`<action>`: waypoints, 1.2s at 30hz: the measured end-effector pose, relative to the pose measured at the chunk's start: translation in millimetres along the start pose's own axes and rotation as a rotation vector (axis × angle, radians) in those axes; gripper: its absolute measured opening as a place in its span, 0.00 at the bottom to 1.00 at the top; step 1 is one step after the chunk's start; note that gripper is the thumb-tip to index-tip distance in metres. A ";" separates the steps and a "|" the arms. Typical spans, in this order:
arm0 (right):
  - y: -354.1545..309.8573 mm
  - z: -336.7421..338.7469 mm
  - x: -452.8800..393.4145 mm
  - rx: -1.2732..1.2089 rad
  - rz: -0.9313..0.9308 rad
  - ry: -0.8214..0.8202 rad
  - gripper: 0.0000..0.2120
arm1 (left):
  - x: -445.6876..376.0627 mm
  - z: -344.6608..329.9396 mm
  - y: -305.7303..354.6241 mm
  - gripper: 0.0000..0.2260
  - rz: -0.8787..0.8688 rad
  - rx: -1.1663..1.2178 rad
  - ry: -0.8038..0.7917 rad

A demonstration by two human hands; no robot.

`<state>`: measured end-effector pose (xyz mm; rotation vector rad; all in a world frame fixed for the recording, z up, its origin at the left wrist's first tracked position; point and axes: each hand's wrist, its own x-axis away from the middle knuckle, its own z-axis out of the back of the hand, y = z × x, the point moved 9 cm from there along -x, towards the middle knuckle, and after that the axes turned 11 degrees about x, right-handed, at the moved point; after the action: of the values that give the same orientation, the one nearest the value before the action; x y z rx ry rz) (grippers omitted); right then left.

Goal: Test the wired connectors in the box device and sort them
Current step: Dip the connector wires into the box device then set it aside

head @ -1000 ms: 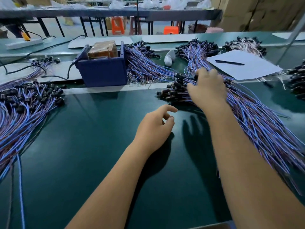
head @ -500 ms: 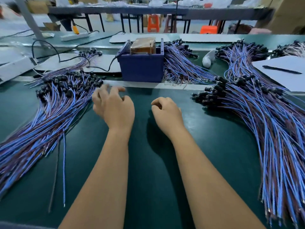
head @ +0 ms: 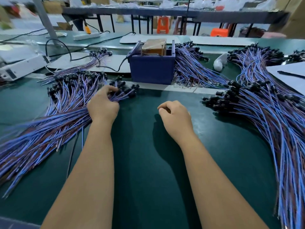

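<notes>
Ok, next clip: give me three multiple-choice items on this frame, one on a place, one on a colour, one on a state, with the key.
1. Where does the box device stand?
A. at the table's near edge
B. at the far side of the mat, between the wire piles
C. on the white paper

2. What colour is the box device's casing?
A. red
B. white
C. dark blue

3. What is the left hand doing?
A. gripping wires of the left pile
B. lying flat on bare mat
C. holding a pen

Key: 1 B, it sits beyond both hands with piles on either side. 2 C, its front wall is dark blue. 3 A, its fingers curl round wires near their black connectors, while the right hand holds nothing.
</notes>
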<state>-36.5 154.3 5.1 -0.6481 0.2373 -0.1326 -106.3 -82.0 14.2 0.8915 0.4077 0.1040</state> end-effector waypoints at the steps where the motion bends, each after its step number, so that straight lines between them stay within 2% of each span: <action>1: 0.0 0.0 0.2 -0.004 0.001 -0.002 0.09 | 0.0 -3.9 2.1 0.18 -0.025 0.068 -0.049; 4: -0.9 0.1 1.1 -0.011 0.007 -0.006 0.09 | -1.4 -8.3 7.5 0.13 -0.063 0.121 -0.098; 8: -0.1 0.5 0.8 -0.019 0.000 -0.003 0.09 | -1.5 -9.6 7.3 0.10 -0.030 -0.324 0.020; 11: -0.7 0.2 0.0 -0.013 0.003 0.002 0.09 | 9.9 -11.6 17.2 0.09 0.017 -0.354 0.117; 14: 0.1 0.3 -0.2 -0.054 -0.002 0.028 0.09 | 24.2 -17.7 33.0 0.12 0.030 -0.271 0.176; 17: 5.7 5.0 0.0 -0.230 -0.043 0.077 0.09 | 38.7 -28.1 61.9 0.13 -0.149 -0.084 0.196; 20: 16.7 9.1 -0.7 -0.458 -0.122 0.131 0.12 | 51.8 -34.7 84.6 0.12 -0.314 0.245 0.157; 21: 20.4 10.6 -1.2 -0.518 -0.147 0.151 0.13 | 54.7 -35.6 86.2 0.11 -0.312 0.360 0.141; 23: 27.9 13.1 -1.7 -0.658 -0.203 0.189 0.13 | 57.4 -40.8 80.8 0.12 -0.200 0.602 0.092; 27: 33.3 12.2 -3.1 -0.890 -0.241 0.165 0.13 | 60.5 -62.8 67.5 0.16 0.133 1.195 -0.068; 30: 26.4 4.7 -6.2 -0.918 -0.225 0.020 0.14 | 71.8 -86.1 80.7 0.20 0.272 1.540 -0.392; 33: 22.4 2.7 -7.1 -0.989 -0.232 -0.097 0.17 | 93.5 -103.5 100.4 0.13 0.312 1.482 -0.752; 36: 22.9 6.0 -3.9 -1.032 -0.207 -0.095 0.08 | 113.8 -115.2 111.6 0.09 0.241 1.260 -1.064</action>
<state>-37.6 176.7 -3.5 -1.7034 0.1322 -0.1754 -37.5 101.8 1.9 2.0499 -0.7514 -0.4563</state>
